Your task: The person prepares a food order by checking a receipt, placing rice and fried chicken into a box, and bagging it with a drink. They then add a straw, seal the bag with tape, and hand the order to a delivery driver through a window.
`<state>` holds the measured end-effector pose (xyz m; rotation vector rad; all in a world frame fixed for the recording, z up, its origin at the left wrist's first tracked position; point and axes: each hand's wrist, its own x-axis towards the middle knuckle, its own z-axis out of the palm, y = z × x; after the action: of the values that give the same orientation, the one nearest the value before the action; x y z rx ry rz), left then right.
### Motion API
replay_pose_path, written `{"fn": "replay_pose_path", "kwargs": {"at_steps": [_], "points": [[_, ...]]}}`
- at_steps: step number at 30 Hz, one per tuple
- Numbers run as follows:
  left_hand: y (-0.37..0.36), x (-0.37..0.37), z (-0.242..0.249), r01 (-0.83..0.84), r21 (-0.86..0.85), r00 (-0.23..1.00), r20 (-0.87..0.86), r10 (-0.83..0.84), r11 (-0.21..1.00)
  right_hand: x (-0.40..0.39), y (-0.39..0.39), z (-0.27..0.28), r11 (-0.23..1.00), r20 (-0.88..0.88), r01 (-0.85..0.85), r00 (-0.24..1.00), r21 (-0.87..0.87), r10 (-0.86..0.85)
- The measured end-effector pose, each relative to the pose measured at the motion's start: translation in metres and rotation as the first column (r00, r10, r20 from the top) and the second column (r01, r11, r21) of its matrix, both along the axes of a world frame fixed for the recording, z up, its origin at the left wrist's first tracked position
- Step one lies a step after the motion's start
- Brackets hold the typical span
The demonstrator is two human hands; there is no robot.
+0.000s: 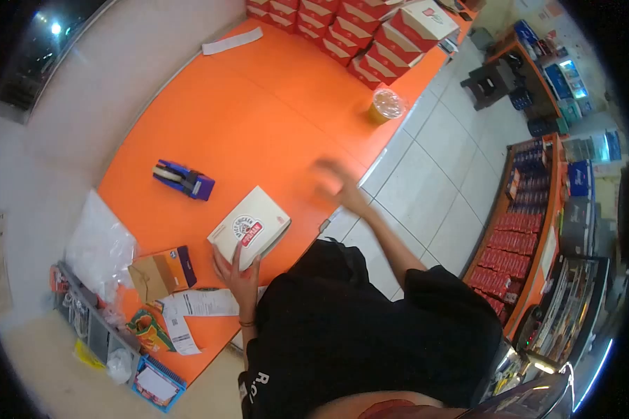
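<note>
Orange tabletop (258, 119), white box (250, 227) by near edge

Left hand (239, 274), fingers spread, touches the box's near corner. Right hand (337, 185) blurs near the right edge, grip unclear. Beyond: tape dispenser (184, 180), cup (386, 106), stacked red boxes (370, 42).
</note>
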<state>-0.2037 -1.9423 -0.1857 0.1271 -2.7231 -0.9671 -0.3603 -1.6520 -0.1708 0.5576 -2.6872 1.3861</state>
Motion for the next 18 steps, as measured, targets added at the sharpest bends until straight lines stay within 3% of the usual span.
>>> {"fn": "replay_pose_path", "kwargs": {"at_steps": [1,2,3,4,5,7,9,11,12,13,14,15,17,18], "points": [[-0.003,0.012,-0.013,-0.177,0.24,0.984,0.018,0.178,0.955,-0.025,0.023,0.0,0.97,-0.232,0.241,0.943,-0.029,-0.241],[-0.005,0.017,-0.02,-0.212,0.229,0.977,0.023,0.213,0.95,-0.048,0.053,0.018,0.922,-0.227,0.366,0.894,-0.128,-0.386],[-0.008,0.022,-0.029,-0.294,0.643,0.956,0.195,0.22,0.708,-0.075,0.083,0.039,0.889,-0.369,0.44,0.812,-0.123,-0.453],[-0.01,0.025,-0.033,-0.36,0.889,0.932,0.328,0.154,0.284,-0.091,0.108,0.051,0.779,-0.492,0.599,0.742,0.183,-0.455],[-0.01,0.025,-0.034,-0.379,0.885,0.921,0.332,0.204,0.271,-0.115,0.142,0.018,0.638,-0.563,0.728,0.646,0.251,-0.516],[-0.01,0.019,-0.036,-0.359,0.88,0.927,0.299,0.227,0.31,-0.152,0.174,-0.016,0.766,-0.473,0.593,0.765,0.25,-0.438],[-0.007,0.016,-0.036,-0.309,0.776,0.94,0.161,0.301,0.55,-0.181,0.181,-0.041,0.877,-0.297,0.357,0.918,0.321,-0.264],[-0.006,0.016,-0.053,-0.327,0.757,0.923,0.128,0.362,0.566,-0.193,0.185,-0.063,0.857,-0.416,0.395,0.876,0.331,-0.243],[-0.011,0.019,-0.074,-0.382,0.781,0.91,0.225,0.348,0.494,-0.208,0.198,-0.085,0.799,-0.589,0.325,0.807,0.506,0.044],[-0.004,0.016,-0.077,-0.375,0.797,0.894,0.174,0.414,0.474,-0.197,0.178,-0.079,0.791,-0.539,0.347,0.842,0.503,-0.027],[0.001,0.015,-0.072,-0.419,0.764,0.863,0.168,0.476,0.49,-0.172,0.143,-0.056,0.837,-0.33,0.356,0.916,0.416,-0.226],[0.006,0.011,-0.068,-0.458,0.734,0.832,0.156,0.532,0.501,-0.152,0.114,-0.046,0.866,-0.336,0.325,0.921,0.379,-0.198],[0.008,0.007,-0.08,-0.374,0.904,0.81,0.208,0.549,0.208,-0.127,0.069,-0.057,0.94,-0.306,0.246,0.937,0.238,-0.168],[0.009,0.0,-0.064,-0.37,0.913,0.784,0.208,0.585,0.17,-0.111,0.047,-0.056,0.929,-0.358,0.188,0.932,0.32,-0.066]]}}
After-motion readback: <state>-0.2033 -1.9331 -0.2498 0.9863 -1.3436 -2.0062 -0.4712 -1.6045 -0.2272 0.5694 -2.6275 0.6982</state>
